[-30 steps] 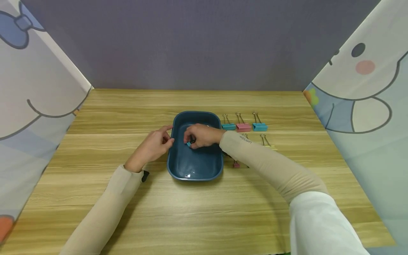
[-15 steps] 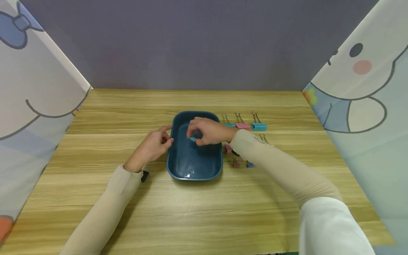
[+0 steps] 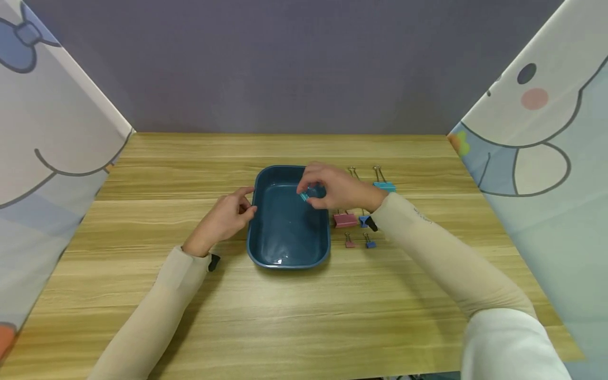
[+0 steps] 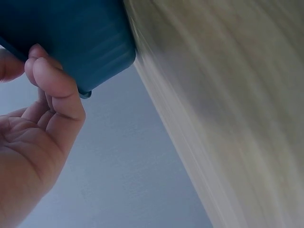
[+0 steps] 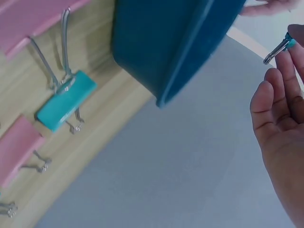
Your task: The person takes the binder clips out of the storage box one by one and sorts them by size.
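Observation:
A small teal binder clip point(image 3: 304, 196) is pinched between the thumb and fingers of my right hand point(image 3: 334, 187), over the right side of a dark blue bin point(image 3: 288, 267). The right wrist view shows this clip's silver handles sticking out past the fingertips. My left hand point(image 3: 220, 221) is at the bin's left side, its index finger and thumb touching near the rim. Those bent fingers also appear beside the bin's outer wall point(image 4: 90, 47) in the left wrist view. Inside the bin nothing lies on the visible floor.
Right of the bin lie binder clips: a pink one point(image 3: 345, 219), a blue one point(image 3: 364, 220), a small pink one point(image 3: 349, 244), a small blue one point(image 3: 370, 244) and a large teal one point(image 3: 385, 186). My right arm hides others. A grey panel point(image 3: 290, 68) stands behind the wooden table point(image 3: 285, 327).
My right hand has risen and moved right with the teal binder clip, from low inside the bin to above its right side. My left hand has stayed at the bin's left rim.

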The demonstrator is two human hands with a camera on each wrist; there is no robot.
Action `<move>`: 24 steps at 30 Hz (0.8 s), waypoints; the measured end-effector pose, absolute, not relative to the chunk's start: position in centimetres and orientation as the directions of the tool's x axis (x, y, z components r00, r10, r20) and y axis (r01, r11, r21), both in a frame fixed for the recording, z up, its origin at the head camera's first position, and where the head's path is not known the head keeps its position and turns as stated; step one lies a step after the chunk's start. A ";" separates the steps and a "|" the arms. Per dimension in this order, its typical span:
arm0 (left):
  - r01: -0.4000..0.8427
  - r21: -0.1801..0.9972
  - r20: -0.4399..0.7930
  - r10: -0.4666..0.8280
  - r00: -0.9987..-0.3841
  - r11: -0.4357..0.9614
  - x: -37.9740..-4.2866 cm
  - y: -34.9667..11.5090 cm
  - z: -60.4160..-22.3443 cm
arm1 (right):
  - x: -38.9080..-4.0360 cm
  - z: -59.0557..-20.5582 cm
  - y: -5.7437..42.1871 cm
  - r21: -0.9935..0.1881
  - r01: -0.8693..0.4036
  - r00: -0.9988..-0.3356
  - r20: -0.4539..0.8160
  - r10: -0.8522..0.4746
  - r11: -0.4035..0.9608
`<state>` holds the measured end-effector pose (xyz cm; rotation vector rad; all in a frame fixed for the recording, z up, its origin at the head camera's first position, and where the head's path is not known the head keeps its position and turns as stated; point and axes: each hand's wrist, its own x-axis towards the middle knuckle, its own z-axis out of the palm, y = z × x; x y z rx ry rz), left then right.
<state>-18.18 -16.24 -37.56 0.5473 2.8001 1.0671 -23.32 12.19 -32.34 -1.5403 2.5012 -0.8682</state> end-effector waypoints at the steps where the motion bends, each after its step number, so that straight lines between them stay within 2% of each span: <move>1: 0.297 0.659 0.039 0.364 -0.931 0.691 -18.2 -16.3 -37.5 | -23.2 -32.1 12.4 -0.506 -0.799 -0.492 0.235 -0.838 0.327; 12: 0.305 0.657 0.048 0.366 -0.930 0.690 -18.3 -16.4 -37.7 | -22.4 -30.6 14.1 -0.481 -0.793 -0.541 0.272 -0.796 0.374; 24: 0.305 0.662 0.043 0.371 -0.928 0.685 -18.3 -16.5 -37.7 | -21.8 -30.7 16.4 -0.476 -0.798 -0.549 0.321 -0.772 0.370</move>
